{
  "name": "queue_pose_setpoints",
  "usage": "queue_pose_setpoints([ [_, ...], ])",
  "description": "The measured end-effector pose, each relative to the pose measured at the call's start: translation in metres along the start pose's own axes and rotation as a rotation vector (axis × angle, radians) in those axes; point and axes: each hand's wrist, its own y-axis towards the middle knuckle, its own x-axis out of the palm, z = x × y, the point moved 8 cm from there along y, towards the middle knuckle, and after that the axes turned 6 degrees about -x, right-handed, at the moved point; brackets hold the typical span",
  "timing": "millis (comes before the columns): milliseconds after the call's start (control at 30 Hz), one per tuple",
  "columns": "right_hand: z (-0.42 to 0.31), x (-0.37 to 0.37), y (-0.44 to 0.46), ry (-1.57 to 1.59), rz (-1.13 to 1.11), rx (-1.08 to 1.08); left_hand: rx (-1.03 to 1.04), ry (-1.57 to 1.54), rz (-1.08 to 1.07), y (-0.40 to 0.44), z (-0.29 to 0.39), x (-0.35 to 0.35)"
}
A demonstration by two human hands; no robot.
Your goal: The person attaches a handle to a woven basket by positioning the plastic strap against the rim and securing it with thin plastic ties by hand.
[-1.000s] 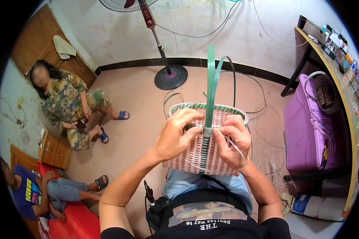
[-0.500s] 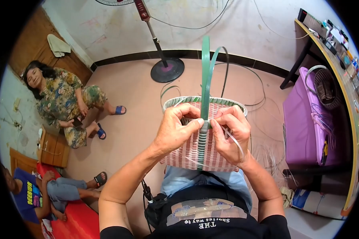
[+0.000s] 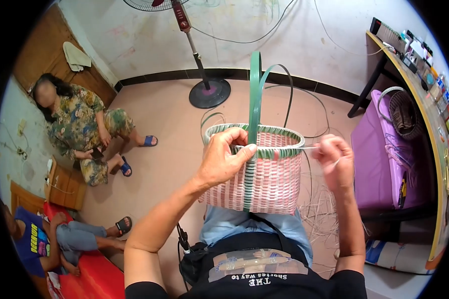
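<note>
A pink and white woven basket (image 3: 277,182) with a green and white rim rests on my lap. Green straps (image 3: 255,94) rise from its near side and loop above it as a handle. My left hand (image 3: 227,154) pinches the rim at the foot of the strap, thumb in front and fingers partly hidden behind. To the right of the basket, my right hand (image 3: 334,159) is closed on a thin white strip (image 3: 310,147). That strip runs taut from the right hand along the rim towards the left thumb.
A standing fan (image 3: 209,93) is ahead by the wall. On the left sit two people, one in flowered clothes (image 3: 80,114), one in a purple top (image 3: 32,239). At right are a purple bin (image 3: 374,164), a cluttered table (image 3: 409,74) and loose strips (image 3: 319,214) on the floor.
My right hand has moved right, away from the strap's foot, drawing the white strip out straight. My left hand stays at the rim. The basket's right side is now uncovered.
</note>
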Motion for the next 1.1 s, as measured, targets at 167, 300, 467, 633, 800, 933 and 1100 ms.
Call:
queue_pose_setpoints([
  [167, -0.044, -0.178, 0.017, 0.373, 0.347, 0.064, -0.066, 0.142, -0.046, 0.011, 0.003, -0.009],
  [300, -0.068, -0.351, -0.013, 0.373, 0.595, 0.169, 0.056, 0.228, -0.013, 0.017, 0.014, -0.013],
  [467, -0.085, -0.628, -0.117, 0.407, 1.032, 0.051, 0.028, 0.184, 0.042, 0.02, 0.012, -0.016],
  [633, -0.05, -0.555, -0.178, -0.395, 0.995, 0.689, -0.013, 0.128, 0.007, 0.013, 0.007, -0.01],
  [800, -0.036, -0.229, -0.057, -1.094, 0.002, 0.538, 0.058, 0.099, 0.055, 0.003, 0.016, 0.0],
  [933, -0.056, 0.009, -0.004, -0.839, -0.34, -0.18, 0.034, 0.115, 0.011, -0.007, 0.028, 0.005],
  [1100, -0.03, 0.117, 0.007, -0.801, -0.707, -0.465, 0.117, 0.123, 0.021, -0.015, 0.024, 0.006],
])
